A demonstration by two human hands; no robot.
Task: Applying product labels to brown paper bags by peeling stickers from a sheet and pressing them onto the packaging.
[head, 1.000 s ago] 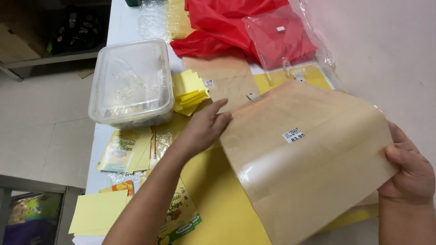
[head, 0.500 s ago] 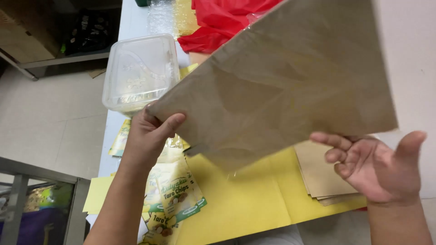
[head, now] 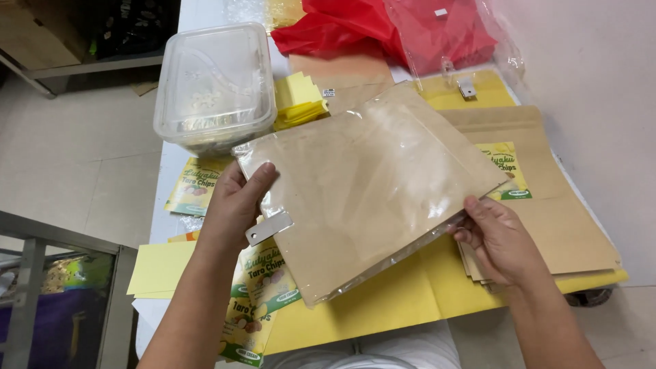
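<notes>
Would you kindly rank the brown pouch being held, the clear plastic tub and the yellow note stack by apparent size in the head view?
1. brown pouch, though nearness to the camera enlarges it
2. clear plastic tub
3. yellow note stack

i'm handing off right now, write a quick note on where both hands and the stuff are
Left hand: grips the left edge of the clear sleeve of kraft pouches, near its metal clip.
Right hand: fingers pinch the sleeve's lower right corner; it is held tilted above the table.
On the table: yellow sheet, stack of labelled kraft pouches, printed snack labels, lidded plastic tub, red bag.
Sleeve not set down or opened.
</notes>
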